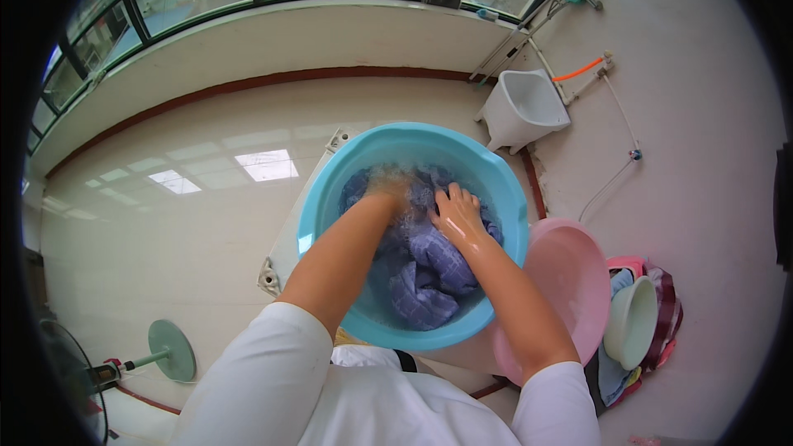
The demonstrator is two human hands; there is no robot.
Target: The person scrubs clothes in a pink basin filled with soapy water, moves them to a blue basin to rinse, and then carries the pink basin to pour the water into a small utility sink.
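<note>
A large light-blue plastic basin [514, 198] stands before me, holding water and a soaked blue-purple patterned cloth [433, 260]. My left hand [389, 184] is under the bubbly water at the upper middle of the basin, on or in the cloth; its fingers are hidden by water and foam. Wet and mostly above the water, my right hand [457, 210] rests on the cloth to the right, fingers spread and slightly bent, the fingertips touching the fabric. Part of the cloth bulges out of the water below both hands.
A pink basin [567, 272] adjoins the blue one at right, beside a pale green basin [632, 322] lying against piled clothes [664, 316]. A white mop sink [533, 99] stands by the wall. A green fan base [171, 350] is at lower left.
</note>
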